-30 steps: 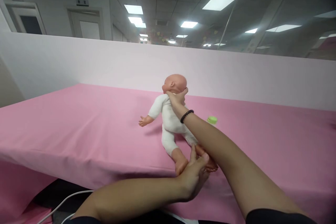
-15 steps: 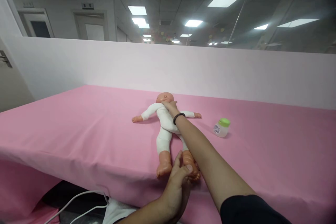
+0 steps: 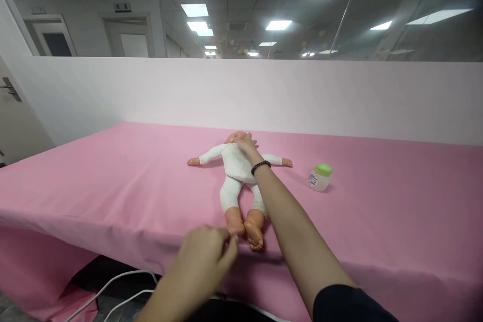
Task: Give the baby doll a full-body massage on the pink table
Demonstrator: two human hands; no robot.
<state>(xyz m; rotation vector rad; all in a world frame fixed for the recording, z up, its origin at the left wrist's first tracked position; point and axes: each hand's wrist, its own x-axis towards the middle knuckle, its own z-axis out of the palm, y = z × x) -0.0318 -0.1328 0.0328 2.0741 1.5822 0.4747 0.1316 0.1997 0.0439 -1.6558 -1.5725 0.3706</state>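
Observation:
A baby doll [image 3: 238,163] in a white body lies on its back with arms spread and its feet towards me. My right hand [image 3: 247,147], with a dark beaded band at the wrist, reaches over the doll and grips it around the neck and cheek; its fingertips are partly hidden. At the near edge my left hand [image 3: 206,254], blurred by motion, has thumb and fingers closed at the toes of the doll's left-hand foot in the view. The doll's other foot [image 3: 254,234] is free, sole towards me.
A jar [image 3: 319,177] with a green lid stands to the doll's right on the pink cloth [image 3: 124,181]. A low white wall [image 3: 264,95] with glass above runs behind. White cables [image 3: 113,282] hang below the table's front edge.
My left hand has left the right-hand foot and moved left to the other one. The doll's legs have come closer together and its body lies straighter. My right hand has slid slightly up towards the head.

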